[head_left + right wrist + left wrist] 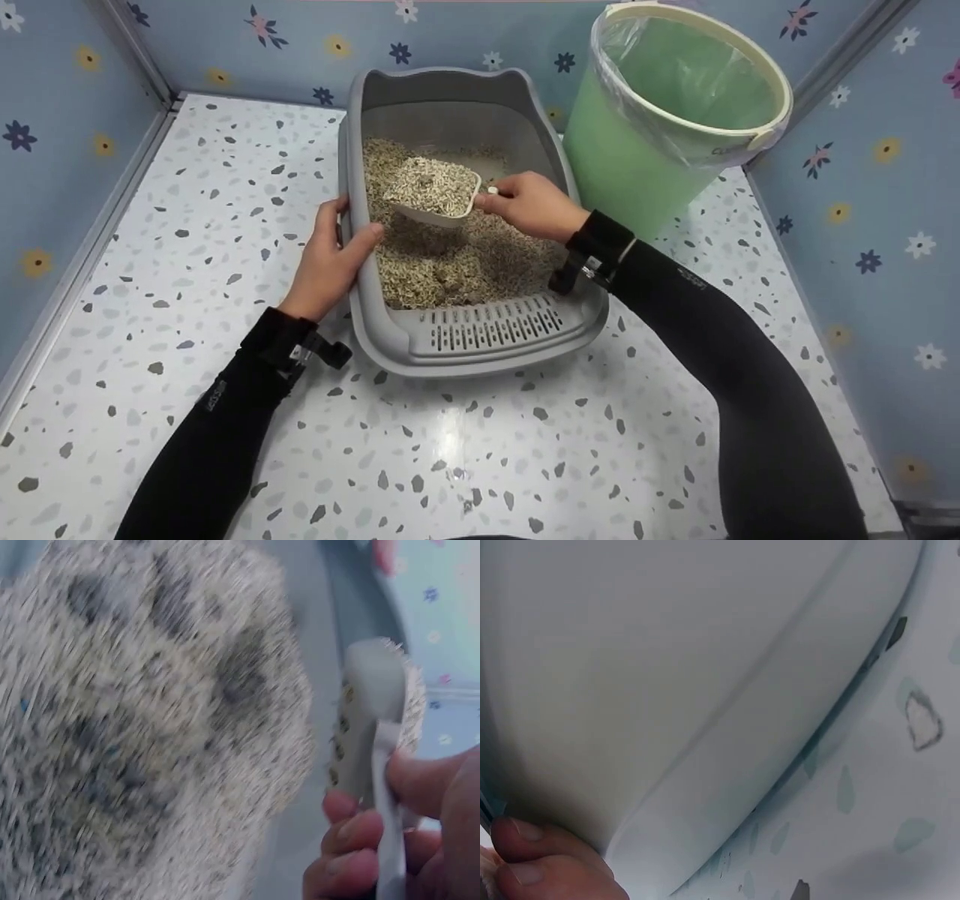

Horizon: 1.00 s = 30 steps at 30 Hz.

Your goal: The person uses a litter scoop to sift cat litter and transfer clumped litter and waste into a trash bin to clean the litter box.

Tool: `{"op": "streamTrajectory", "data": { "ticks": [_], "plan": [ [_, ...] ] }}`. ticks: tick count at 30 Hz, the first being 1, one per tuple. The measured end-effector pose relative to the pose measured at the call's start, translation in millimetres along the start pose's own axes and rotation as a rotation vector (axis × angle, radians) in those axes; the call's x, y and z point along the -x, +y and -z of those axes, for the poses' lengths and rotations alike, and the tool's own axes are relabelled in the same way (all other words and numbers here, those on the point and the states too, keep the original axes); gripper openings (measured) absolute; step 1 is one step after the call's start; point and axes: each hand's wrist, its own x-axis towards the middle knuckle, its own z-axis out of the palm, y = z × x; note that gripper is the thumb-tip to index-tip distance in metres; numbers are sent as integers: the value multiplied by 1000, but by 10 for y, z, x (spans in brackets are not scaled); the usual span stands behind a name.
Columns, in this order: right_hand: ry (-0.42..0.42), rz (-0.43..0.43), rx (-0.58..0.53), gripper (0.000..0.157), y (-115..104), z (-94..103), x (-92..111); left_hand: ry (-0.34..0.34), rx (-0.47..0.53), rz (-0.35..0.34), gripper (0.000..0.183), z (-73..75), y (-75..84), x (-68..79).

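My right hand grips the handle of a white litter scoop, its fingers wrapped round it in the right wrist view. Pale pellet litter is heaped in the scoop, which is held above the litter bed inside a grey litter box. Slots show along the scoop's underside in the right wrist view. On the box's left rim, my left hand holds on, thumb over the top edge and fingers outside. Its fingertips press against the box's outer wall in the left wrist view.
A green bin lined with a clear bag stands at the box's right side, close to the back wall. Flower-patterned panels enclose the speckled floor at the back and both sides. The box's front lip has a slotted step.
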Motion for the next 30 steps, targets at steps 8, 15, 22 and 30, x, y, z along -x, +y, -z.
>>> {"op": "streamTrajectory", "data": {
  "ticks": [8, 15, 22, 30],
  "plan": [
    [68, -20, 12, 51, -67, 99, 213, -2, -24, -11, 89, -17, 2, -2],
    [122, -78, 39, 57, -91, 203, 432, -23, -27, 0, 89, -29, 4, -16],
    [101, -99, 64, 57, -148, 137, 466, -16, -58, 0, 91, -16, 10, 14],
    [121, -88, 57, 57, -173, 125, 578, -17, -59, 6, 91, -9, 43, 10]
  ]
}}
